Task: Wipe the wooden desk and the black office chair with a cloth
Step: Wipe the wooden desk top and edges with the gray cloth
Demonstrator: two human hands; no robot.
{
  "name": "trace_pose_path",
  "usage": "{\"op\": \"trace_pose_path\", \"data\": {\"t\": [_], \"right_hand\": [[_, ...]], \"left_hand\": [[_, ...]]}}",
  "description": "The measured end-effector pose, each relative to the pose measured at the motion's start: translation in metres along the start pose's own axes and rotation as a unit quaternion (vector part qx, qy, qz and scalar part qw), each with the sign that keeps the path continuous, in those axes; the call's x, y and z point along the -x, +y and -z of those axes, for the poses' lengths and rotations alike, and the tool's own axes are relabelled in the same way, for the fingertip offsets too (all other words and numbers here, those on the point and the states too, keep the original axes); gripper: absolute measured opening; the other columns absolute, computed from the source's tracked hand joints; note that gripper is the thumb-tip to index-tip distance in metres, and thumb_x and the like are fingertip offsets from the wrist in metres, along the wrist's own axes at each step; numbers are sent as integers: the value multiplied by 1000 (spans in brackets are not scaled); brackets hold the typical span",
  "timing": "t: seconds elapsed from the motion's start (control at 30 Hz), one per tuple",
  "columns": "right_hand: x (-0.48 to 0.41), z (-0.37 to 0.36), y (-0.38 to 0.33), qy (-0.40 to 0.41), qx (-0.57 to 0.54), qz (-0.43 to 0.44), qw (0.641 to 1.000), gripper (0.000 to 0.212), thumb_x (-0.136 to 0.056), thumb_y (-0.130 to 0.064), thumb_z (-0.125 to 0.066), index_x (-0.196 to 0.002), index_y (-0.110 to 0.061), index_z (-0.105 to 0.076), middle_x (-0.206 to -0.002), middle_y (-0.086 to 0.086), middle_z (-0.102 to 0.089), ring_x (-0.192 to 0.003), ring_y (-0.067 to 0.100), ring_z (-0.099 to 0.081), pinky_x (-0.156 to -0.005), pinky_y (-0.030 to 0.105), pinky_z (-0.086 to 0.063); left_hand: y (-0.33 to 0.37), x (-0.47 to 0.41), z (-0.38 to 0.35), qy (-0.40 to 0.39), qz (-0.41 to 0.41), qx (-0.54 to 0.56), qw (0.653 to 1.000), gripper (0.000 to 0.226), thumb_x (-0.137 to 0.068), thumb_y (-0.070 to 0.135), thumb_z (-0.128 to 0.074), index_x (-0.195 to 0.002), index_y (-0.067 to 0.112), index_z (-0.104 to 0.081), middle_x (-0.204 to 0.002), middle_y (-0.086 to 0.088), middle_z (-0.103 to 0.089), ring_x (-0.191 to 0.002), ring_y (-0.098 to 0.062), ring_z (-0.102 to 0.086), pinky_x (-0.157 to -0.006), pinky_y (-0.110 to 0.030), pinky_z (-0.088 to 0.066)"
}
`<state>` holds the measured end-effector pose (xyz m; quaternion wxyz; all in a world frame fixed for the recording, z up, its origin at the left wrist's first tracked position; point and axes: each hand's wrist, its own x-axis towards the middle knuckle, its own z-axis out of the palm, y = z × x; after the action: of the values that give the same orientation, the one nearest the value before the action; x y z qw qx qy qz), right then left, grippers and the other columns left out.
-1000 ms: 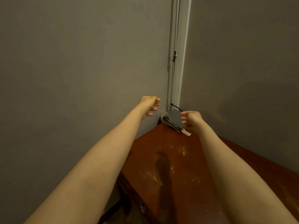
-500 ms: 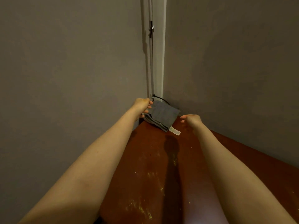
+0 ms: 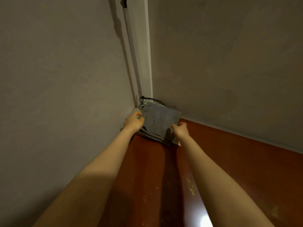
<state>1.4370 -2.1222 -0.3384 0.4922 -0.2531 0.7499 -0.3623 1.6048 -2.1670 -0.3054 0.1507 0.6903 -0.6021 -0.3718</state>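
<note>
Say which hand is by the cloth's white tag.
The right hand, pinching the grey cloth just above the tag; the left hand grips the opposite edge by the wall.

Your grey cloth is lying folded.
It is sitting in the far corner of your speckled, glossy reddish-brown desk.
</note>
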Motion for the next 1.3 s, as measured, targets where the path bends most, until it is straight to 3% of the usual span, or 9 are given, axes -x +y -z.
{"op": "trace_pose_path", "data": {"t": [0.2, 0.37, 0.43, 0.7, 0.83, 0.97, 1.1, 1.2, 1.3], "right_hand": [[-32, -14, 7, 31, -60, -53, 996, 57, -94, -23, -52, -141, -9, -23, -136, 17, -42, -120, 39, -47, -93, 48, -47], [-46, -19, 17, 37, -84, -27, 995, 20, -83, -21, -63, -96, -8, -55, -115, 16, -62, -102, 34, -60, -88, 46, -52], [-36, -12, 11, 53, -68, 21, 996, 25, -86, -17, -61, -108, -5, -56, -108, 7, -59, -102, 29, -59, -87, 40, -50], [-17, 73, 28, 157, -1, 136, 978, 7, -95, -10, -45, -101, -10, -44, -78, 0, -48, -74, 22, -47, -54, 30, -32], [-18, 99, 54, 146, 122, 40, 981, 32, -92, -20, -53, -120, -6, -47, -113, 12, -55, -107, 34, -53, -78, 35, -42], [-16, 88, 58, 255, 312, 110, 909, 56, -92, -22, -54, -140, -5, -31, -144, 18, -30, -132, 35, -30, -104, 41, -32], [-30, 69, 65, 132, 422, 224, 869, 56, -99, -25, -38, -150, -13, -17, -158, 10, -8, -146, 25, -4, -116, 35, -7], [-42, 59, 79, 100, 468, 206, 853, 54, -103, -32, -22, -152, -19, -4, -159, 5, 5, -146, 22, 10, -116, 37, 6], [-51, 55, 83, 128, 497, 206, 833, 54, -103, -33, -18, -151, -21, 1, -159, 5, 9, -145, 22, 12, -116, 39, 7]], "left_hand": [[-15, -39, -18, -2, 5, 15, 1000, 28, -91, 19, -54, -117, 9, -57, -128, -13, -56, -114, -30, -53, -91, -31, -42], [-20, -45, -25, 27, 39, 51, 998, 30, -82, 17, -64, -104, 12, -44, -117, -16, -57, -105, -32, -56, -82, -34, -45], [-12, -42, -28, 28, 41, 87, 995, 27, -79, 16, -66, -93, 16, -44, -110, -15, -59, -99, -31, -58, -78, -33, -46], [51, -11, -77, -45, -66, 116, 990, 29, -78, 18, -65, -81, 20, -36, -85, -9, -54, -74, -24, -52, -61, -31, -38], [49, 0, -98, -88, -18, 58, 994, 33, -82, 21, -63, -105, 17, -40, -105, -10, -55, -87, -29, -58, -65, -34, -53], [50, 3, -110, -29, -101, -252, 962, 61, -87, 28, -58, -137, 11, -26, -135, -16, -38, -122, -34, -42, -92, -44, -43], [63, -6, -138, -75, -300, -234, 922, 53, -93, 14, -45, -143, 6, -27, -149, -14, -29, -138, -29, -26, -111, -37, -24], [51, -18, -161, -138, -298, -249, 911, 59, -99, 17, -33, -150, 6, -5, -158, -11, 0, -146, -22, 2, -117, -33, 0], [34, -27, -174, -77, -322, -285, 899, 58, -102, 23, -25, -149, 7, 4, -158, -9, 9, -146, -19, 9, -117, -31, 5]]}}
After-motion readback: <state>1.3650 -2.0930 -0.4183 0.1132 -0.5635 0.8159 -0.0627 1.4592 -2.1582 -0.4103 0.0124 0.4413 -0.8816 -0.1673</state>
